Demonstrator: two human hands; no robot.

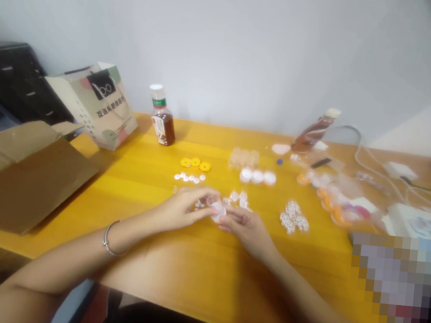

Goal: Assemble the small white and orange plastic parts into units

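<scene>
Between my two hands, over the middle of the table, is a small whitish, partly clear plastic piece (218,210); blur hides its exact kind. My left hand (186,207), with a silver bracelet on its wrist, pinches it from the left. The fingers of my right hand (247,230) close on its right side. Just beyond lie small white round pieces (190,178) in rows and three yellow discs (195,163). White round parts (258,176) and clear cup-like pieces (244,158) stand farther back. To the right is a cluster of white perforated pieces (294,217).
An open cardboard box (27,179) and a paper bag (99,104) stand at left. One drink bottle (162,121) is upright at the back; another bottle (315,130) looks tilted. Orange and white parts (334,198), cables (367,166) and a white box (415,221) occupy the right.
</scene>
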